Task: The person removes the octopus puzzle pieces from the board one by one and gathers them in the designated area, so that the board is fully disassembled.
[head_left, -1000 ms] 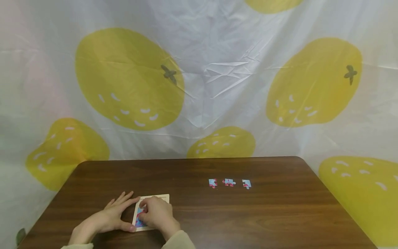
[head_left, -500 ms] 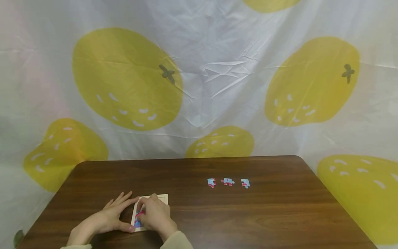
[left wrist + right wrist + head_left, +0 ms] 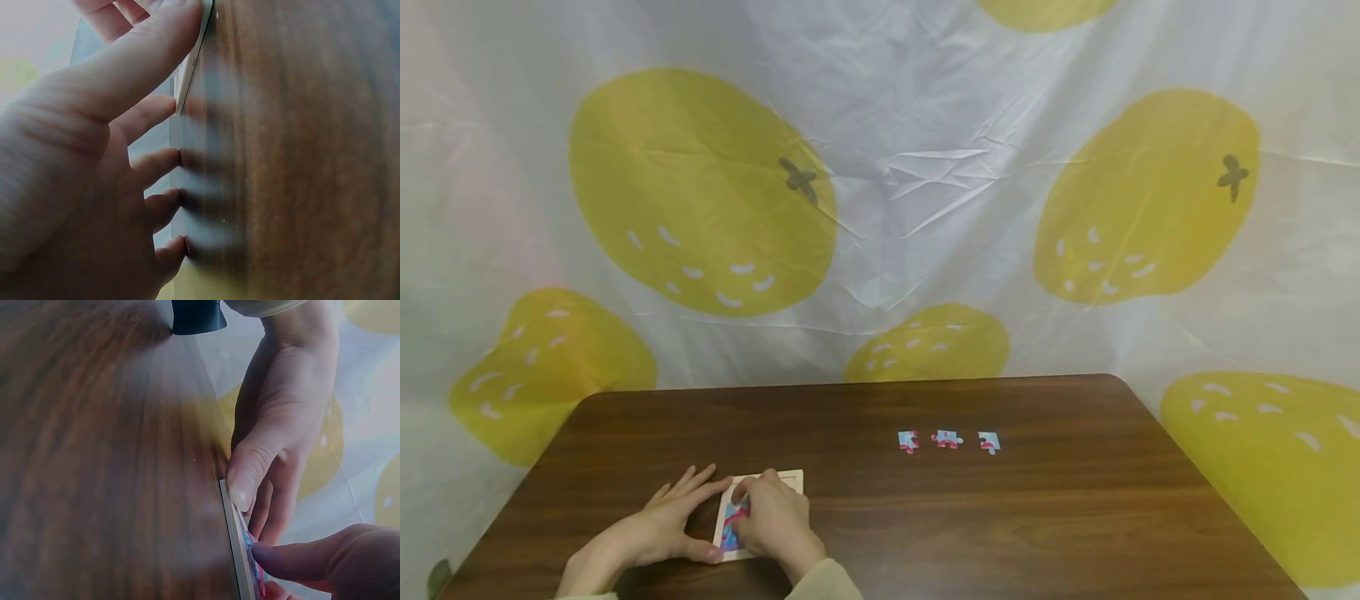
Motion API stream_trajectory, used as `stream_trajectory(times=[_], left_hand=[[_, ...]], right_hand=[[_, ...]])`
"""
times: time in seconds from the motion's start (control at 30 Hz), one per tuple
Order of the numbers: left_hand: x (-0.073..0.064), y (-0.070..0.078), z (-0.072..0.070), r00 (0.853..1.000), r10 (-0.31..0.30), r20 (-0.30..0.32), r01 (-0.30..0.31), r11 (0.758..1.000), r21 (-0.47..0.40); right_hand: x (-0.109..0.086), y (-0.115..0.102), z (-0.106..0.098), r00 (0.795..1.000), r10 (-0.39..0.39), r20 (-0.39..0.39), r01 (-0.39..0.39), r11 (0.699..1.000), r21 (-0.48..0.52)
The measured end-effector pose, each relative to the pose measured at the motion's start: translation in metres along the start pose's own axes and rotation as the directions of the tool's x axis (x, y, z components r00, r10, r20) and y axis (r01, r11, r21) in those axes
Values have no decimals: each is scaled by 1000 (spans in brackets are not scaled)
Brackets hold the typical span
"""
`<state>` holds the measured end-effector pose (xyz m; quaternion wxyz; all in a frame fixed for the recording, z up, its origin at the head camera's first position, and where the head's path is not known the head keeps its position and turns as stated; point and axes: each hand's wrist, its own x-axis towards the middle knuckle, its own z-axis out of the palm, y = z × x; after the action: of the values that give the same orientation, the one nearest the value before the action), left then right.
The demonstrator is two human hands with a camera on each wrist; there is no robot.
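Note:
A pale, wooden-looking puzzle tray [image 3: 792, 479] lies at the left front of the table. Blue, pink and purple puzzle pieces [image 3: 730, 533] show inside its left part. My left hand [image 3: 655, 529] is spread along the tray's left side, thumb and index finger touching its two left corners; the other fingertips touch the table. Over the tray, my right hand [image 3: 778, 517] has curled fingers and pinches a puzzle piece at the picture's surface. In the right wrist view its thumb [image 3: 294, 559] meets the blue and pink piece. The hand hides most of the tray's middle and right.
Three loose puzzle pieces lie in a row farther back: a left one [image 3: 907, 441], a middle one [image 3: 948, 439] and a right one [image 3: 988, 442]. They are light blue with pink parts. Behind the dark wood table [image 3: 1037, 517] hangs a white curtain [image 3: 925, 250] with yellow fruit prints.
The right hand has shifted slightly over the tray. The left hand keeps its place at the tray's corners. The whole head view has drifted a little.

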<state>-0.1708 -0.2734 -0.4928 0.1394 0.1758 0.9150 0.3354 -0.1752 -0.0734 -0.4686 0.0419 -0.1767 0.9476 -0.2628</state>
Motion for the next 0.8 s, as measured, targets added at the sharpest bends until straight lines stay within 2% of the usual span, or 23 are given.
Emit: stream_trajectory(times=[0.13,0.23,0.3,0.43,0.63,0.8], left_hand=[[0,-1,0,1000,13,-12,-13,1000,15],[0,1,0,1000,25,-18,-24,1000,20],[-1,4,-1,999,30,-12,-30,999,12],[-3,11,-4,1000,4,10,-4,1000,-3],[-6,20,-7,1000,-2,19,2,1000,-7],[-6,22,-7,1000,-7,27,8,1000,-13]], right_hand=[[0,2,1,1000,-5,-16,5,1000,24],[0,4,1,1000,-5,-20,7,996,94],[0,6,0,1000,-2,-21,6,984,177],[1,9,-2,1000,-9,-11,12,948,317],[1,12,-3,1000,-21,0,19,937,349],[2,17,-7,999,1,-37,16,893,450]])
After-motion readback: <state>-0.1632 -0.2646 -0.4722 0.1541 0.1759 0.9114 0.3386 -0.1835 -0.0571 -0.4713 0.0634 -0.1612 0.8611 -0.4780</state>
